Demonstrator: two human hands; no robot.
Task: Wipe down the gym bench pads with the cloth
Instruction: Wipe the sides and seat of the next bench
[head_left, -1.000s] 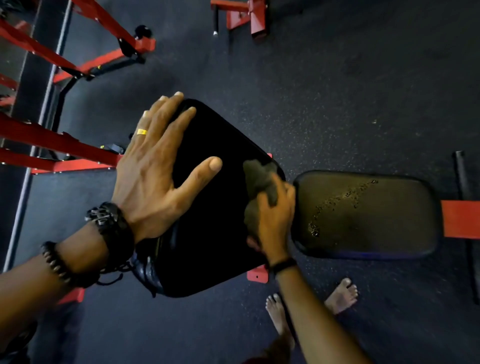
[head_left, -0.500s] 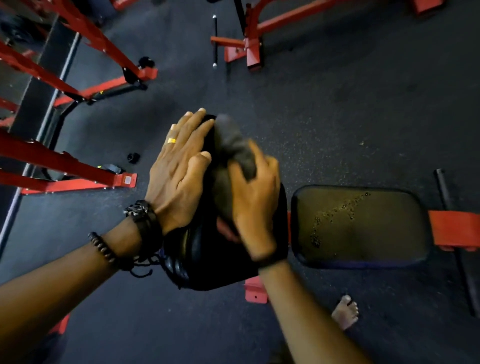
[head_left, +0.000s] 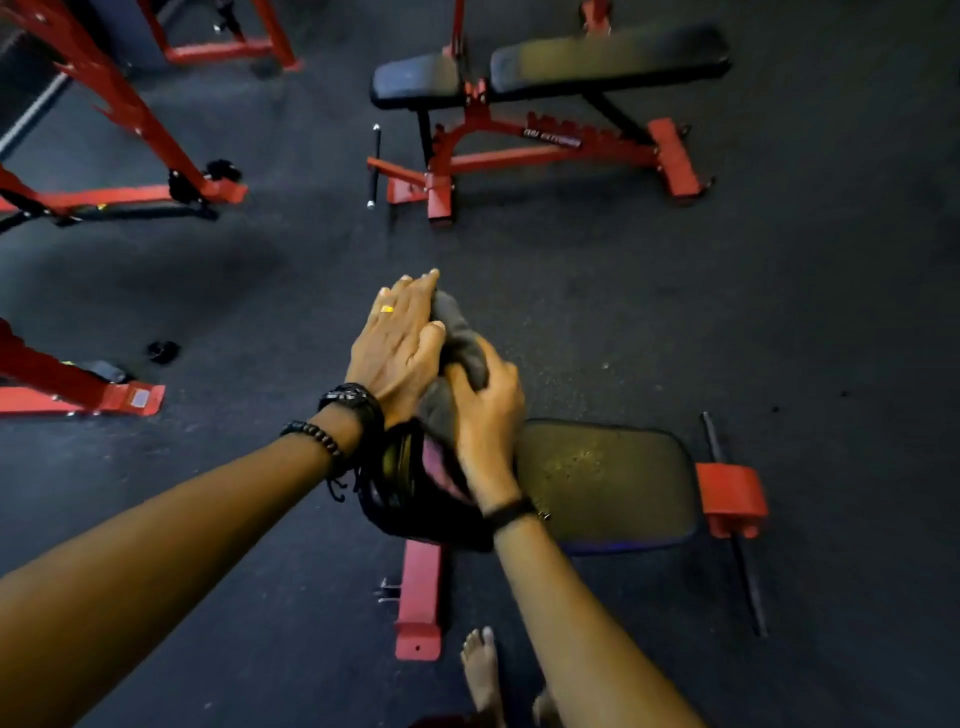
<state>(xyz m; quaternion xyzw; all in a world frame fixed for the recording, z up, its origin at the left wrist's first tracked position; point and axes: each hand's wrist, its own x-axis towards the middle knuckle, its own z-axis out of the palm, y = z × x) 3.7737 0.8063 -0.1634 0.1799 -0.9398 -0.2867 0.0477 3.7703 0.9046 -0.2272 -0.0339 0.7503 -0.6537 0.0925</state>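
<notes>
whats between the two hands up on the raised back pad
In the head view, the grey cloth lies between the left hand and right hand.

Second bench (head_left: 550, 78) stands beyond seat pad (head_left: 613, 478), rack (head_left: 104, 104) left

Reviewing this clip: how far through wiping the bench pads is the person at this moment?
Midway, apparently. In hand: the right hand holds the grey cloth against the upright back pad, while the left hand lies flat against the pad's other side. Nothing shows as clearly finished. Left: the seat pad carries a trail of specks or droplets, so it looks unwiped.
</notes>
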